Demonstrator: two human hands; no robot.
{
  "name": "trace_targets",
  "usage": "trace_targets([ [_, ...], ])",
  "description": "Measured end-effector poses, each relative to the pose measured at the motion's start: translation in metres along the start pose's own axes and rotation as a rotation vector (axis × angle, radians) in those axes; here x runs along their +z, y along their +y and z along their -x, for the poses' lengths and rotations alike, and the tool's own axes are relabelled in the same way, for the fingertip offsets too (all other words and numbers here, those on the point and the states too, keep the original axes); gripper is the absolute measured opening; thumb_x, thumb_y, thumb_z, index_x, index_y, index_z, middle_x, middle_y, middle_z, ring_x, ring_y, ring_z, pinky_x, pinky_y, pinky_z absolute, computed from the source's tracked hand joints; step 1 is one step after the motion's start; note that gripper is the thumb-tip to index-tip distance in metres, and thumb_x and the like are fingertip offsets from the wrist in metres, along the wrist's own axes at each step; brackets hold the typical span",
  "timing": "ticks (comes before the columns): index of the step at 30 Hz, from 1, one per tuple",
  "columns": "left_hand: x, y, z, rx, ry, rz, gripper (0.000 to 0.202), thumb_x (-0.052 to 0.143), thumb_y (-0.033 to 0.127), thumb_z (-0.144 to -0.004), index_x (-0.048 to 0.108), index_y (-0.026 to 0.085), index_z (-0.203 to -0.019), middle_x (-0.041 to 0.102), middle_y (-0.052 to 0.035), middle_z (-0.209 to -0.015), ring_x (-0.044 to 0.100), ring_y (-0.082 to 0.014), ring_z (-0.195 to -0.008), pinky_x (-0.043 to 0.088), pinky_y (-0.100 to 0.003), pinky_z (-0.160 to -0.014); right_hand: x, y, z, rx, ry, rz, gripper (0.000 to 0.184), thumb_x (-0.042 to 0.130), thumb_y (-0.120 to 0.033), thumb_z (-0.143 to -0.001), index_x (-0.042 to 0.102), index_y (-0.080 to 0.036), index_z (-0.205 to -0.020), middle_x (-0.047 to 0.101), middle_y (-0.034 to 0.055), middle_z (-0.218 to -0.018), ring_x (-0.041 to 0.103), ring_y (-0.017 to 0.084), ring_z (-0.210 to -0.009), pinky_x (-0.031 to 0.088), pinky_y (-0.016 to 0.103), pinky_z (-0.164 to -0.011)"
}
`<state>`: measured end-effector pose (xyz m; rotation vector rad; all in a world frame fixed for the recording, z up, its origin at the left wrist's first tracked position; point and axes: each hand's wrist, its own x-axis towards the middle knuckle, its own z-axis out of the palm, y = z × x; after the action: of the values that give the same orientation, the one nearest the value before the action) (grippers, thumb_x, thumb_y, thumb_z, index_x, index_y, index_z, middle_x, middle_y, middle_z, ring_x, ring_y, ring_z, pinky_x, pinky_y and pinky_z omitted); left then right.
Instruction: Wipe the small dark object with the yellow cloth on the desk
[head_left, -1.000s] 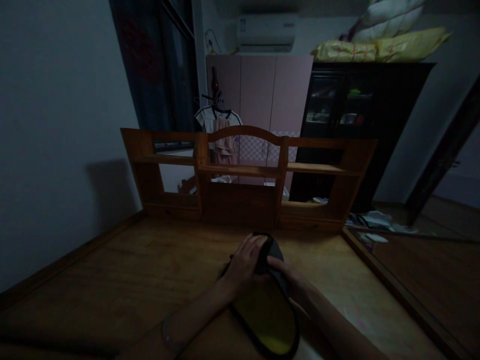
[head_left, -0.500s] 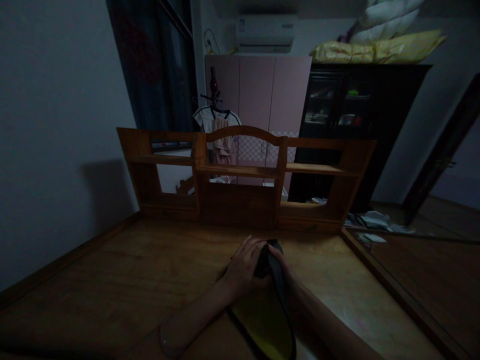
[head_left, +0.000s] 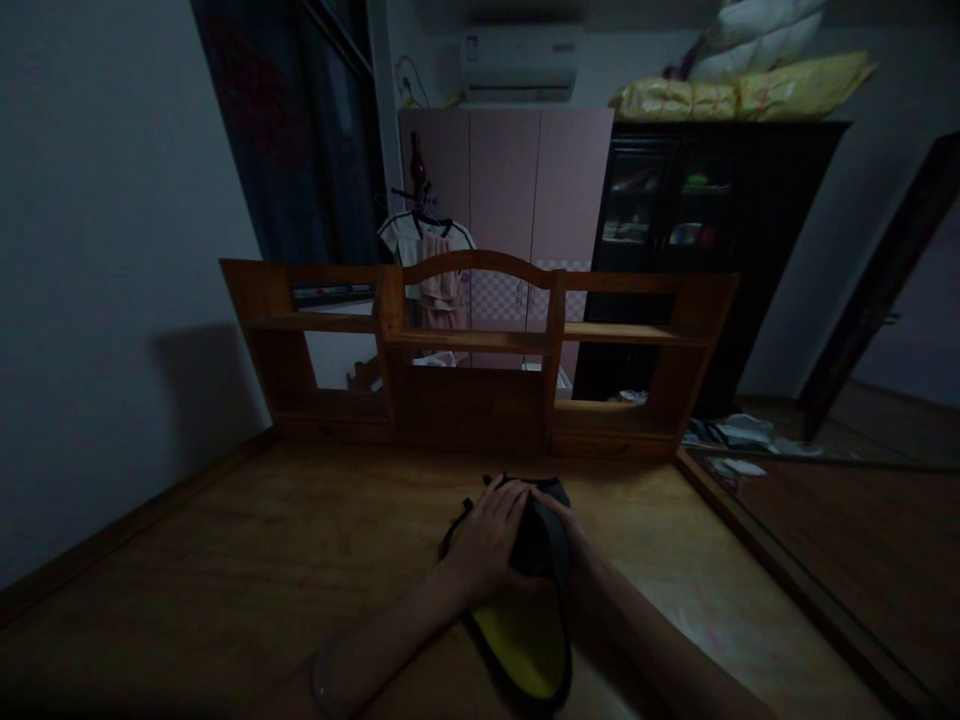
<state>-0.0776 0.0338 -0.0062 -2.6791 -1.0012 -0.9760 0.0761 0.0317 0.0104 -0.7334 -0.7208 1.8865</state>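
A dark sandal [head_left: 525,640] with a yellow insole stands on the wooden surface, its heel end towards me. My left hand [head_left: 491,535] lies over the dark upper, with its fingers closed on the top and its thumb stretched low inside the opening. On the other side my right hand [head_left: 574,540] grips the grey strap [head_left: 553,535], fingers partly hidden behind it. Left of my left hand, a black curved edge [head_left: 451,528] with some yellow inside pokes out. Whether it belongs to the same sandal or a second one, I cannot tell.
A wooden surface [head_left: 300,560] extends around my hands, with a raised rail [head_left: 780,580] along its right. Beyond is a wooden shelf unit [head_left: 472,345] with several compartments. A wall [head_left: 112,300] borders the left side. Farther back are a pink wardrobe [head_left: 499,190] and a dark cabinet [head_left: 742,230].
The sandal's heel end has shifted slightly left and up in view, showing its whole rounded edge. More of the black edge left of my left hand shows. Both hands keep their hold.
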Motion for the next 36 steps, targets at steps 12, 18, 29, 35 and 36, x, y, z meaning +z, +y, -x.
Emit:
trace_targets([
  [12, -0.006, 0.003, 0.001, -0.113, 0.092, 0.036, 0.095, 0.071, 0.054, -0.058, 0.034, 0.015, -0.136, 0.047, -0.0143, -0.13, 0.041, -0.0337, -0.125, 0.021, -0.056, -0.113, 0.0, 0.001, 0.012, 0.05, -0.04, 0.033, 0.034, 0.069, -0.038, -0.075, 0.068, -0.015, -0.1, 0.071, 0.0051, -0.097, 0.065, 0.02, -0.091, 0.05, 0.031, -0.087],
  [18, -0.005, 0.002, 0.001, -0.209, 0.131, 0.122, 0.088, 0.076, 0.038, -0.056, 0.037, 0.02, -0.132, 0.049, -0.0115, -0.127, 0.043, -0.0333, -0.122, 0.026, -0.055, -0.11, -0.01, 0.003, 0.011, 0.048, -0.058, 0.186, 0.038, 0.072, -0.037, -0.073, 0.066, -0.014, -0.104, 0.07, 0.0061, -0.099, 0.066, 0.02, -0.086, 0.051, 0.03, -0.082],
  [29, -0.01, 0.001, -0.002, -0.315, 0.08, 0.259, 0.076, 0.071, 0.021, -0.063, 0.039, 0.027, -0.131, 0.048, -0.0076, -0.126, 0.045, -0.0278, -0.118, 0.036, -0.047, -0.102, -0.004, -0.003, 0.012, -0.215, -0.087, 0.473, 0.055, 0.077, -0.032, -0.069, 0.056, -0.016, -0.116, 0.067, 0.0064, -0.107, 0.062, 0.022, -0.094, 0.049, 0.034, -0.084],
  [35, -0.012, 0.001, -0.003, -0.303, 0.093, 0.304, 0.071, 0.068, 0.019, -0.066, 0.039, 0.026, -0.13, 0.048, -0.0068, -0.125, 0.046, -0.0252, -0.116, 0.037, -0.043, -0.103, -0.01, -0.006, 0.005, -0.356, -0.057, 0.676, 0.066, 0.081, -0.034, -0.061, 0.054, -0.017, -0.118, 0.064, 0.0072, -0.113, 0.058, 0.025, -0.104, 0.045, 0.038, -0.093],
  [36, -0.011, 0.0, -0.003, -0.291, 0.096, 0.316, 0.07, 0.068, 0.019, -0.067, 0.039, 0.026, -0.13, 0.048, -0.007, -0.125, 0.046, -0.0251, -0.116, 0.037, -0.042, -0.103, -0.011, -0.006, 0.003, -0.374, -0.047, 0.717, 0.067, 0.082, -0.034, -0.059, 0.054, -0.017, -0.118, 0.064, 0.0071, -0.112, 0.058, 0.026, -0.103, 0.045, 0.039, -0.093],
])
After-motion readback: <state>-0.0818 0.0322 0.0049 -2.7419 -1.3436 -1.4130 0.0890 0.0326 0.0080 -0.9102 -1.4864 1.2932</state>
